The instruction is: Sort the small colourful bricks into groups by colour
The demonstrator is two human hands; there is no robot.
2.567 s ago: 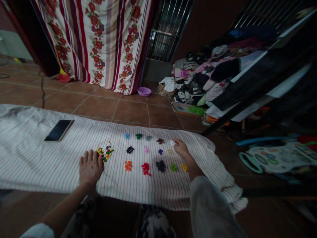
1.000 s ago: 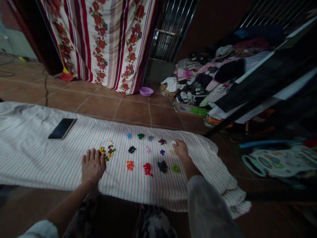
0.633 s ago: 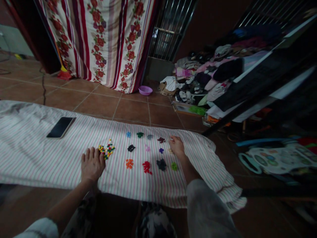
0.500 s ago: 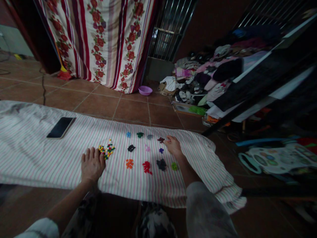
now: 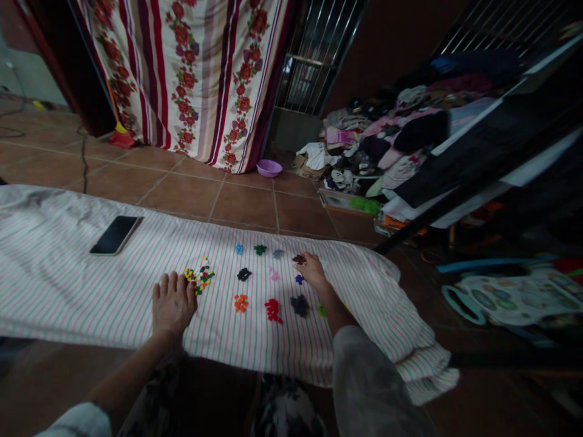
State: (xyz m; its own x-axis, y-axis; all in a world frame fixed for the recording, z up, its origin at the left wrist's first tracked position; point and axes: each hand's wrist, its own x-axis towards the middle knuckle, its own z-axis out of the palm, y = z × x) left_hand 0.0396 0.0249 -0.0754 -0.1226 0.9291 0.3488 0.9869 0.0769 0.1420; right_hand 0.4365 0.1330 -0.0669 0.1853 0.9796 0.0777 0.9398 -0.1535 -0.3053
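A striped white cloth (image 5: pixel 86 291) lies spread on the tile floor, with small plastic bricks sorted on it by colour. My left hand (image 5: pixel 173 303) rests flat on the cloth, fingers apart, touching the edge of a mixed pile of bricks (image 5: pixel 199 277). My right hand (image 5: pixel 312 271) has its curled fingertips beside a dark red pile (image 5: pixel 299 259) and above a purple pile (image 5: pixel 299 279). Whether those fingers hold a brick is hidden. Other piles include red (image 5: pixel 273 310), orange (image 5: pixel 241 303) and black (image 5: pixel 300 305). A phone (image 5: pixel 115 235) lies at the cloth's far left.
Beyond the cloth stand a floral curtain (image 5: pixel 195 79) and a purple basin (image 5: pixel 269 168). A heap of clothes (image 5: pixel 387 139) and a metal rack (image 5: pixel 473 170) fill the right side, with a toy mat (image 5: pixel 510 300) lower down. Tile floor surrounds the cloth.
My right hand has slid left across the cloth, from the pale and yellow piles to the dark red one. My forearm now covers those piles. My left hand has barely moved.
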